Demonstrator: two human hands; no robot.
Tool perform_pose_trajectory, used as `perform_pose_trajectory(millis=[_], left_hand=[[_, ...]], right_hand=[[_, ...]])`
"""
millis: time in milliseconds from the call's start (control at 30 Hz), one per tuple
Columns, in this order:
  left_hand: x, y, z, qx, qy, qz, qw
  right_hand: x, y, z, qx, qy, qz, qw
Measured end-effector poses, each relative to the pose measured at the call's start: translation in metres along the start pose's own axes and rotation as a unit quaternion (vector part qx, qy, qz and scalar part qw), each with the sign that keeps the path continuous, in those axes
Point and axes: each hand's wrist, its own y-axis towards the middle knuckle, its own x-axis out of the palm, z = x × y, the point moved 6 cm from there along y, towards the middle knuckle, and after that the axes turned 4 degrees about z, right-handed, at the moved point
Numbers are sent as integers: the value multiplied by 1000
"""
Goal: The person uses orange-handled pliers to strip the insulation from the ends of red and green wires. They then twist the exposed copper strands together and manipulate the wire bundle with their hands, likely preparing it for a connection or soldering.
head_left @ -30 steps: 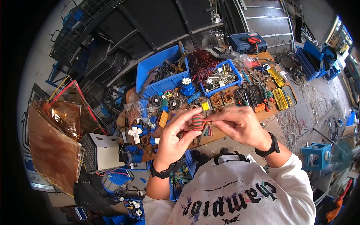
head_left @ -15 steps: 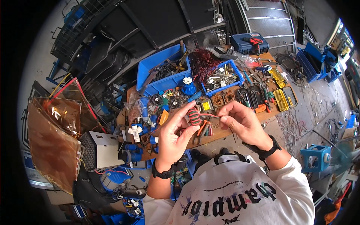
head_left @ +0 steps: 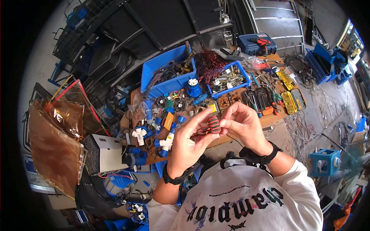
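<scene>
A small, thick coil (head_left: pixel 214 125) wound in red and green striped wire is held up over the front of the workbench. My left hand (head_left: pixel 190 136) grips its left side, with the thumb below and the fingers above. At the coil's right side, the thumb and forefinger of my right hand (head_left: pixel 243 126) are pinched together against it. The wire's loose end is mostly hidden by the fingers. To the left of my left hand lies a white and blue pipe fitting (head_left: pixel 167 141).
The wooden workbench (head_left: pixel 269 120) carries a large blue crate (head_left: pixel 163 91), a smaller blue tray (head_left: pixel 231 91) of metal parts, and a red drill (head_left: pixel 263 41) on a dark blue case (head_left: pixel 246 49). Hand tools and a yellow bit set (head_left: pixel 288 102) lie right. Brown sheets (head_left: pixel 54 146) stand left.
My right hand has come left, from holding the wire stretched out to pinching at the coil. My left hand and the coil have shifted right and slightly down.
</scene>
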Motion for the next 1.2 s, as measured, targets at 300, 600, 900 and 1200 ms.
perform_pose_trajectory(millis=[300,600,900,1200], left_hand=[[-4,-5,-7,60,17,50,997],[-6,-10,4,132,97,47,985],[-16,-15,-7,1,-192,97,977],[-15,-11,12,114,-39,-76,990]], right_hand=[[10,-3,0,-1,18,-11,1000],[19,-6,-5,-49,-63,-113,990],[14,-10,-15,23,-40,-98,994],[1,-14,-24,26,-78,-97,992]])
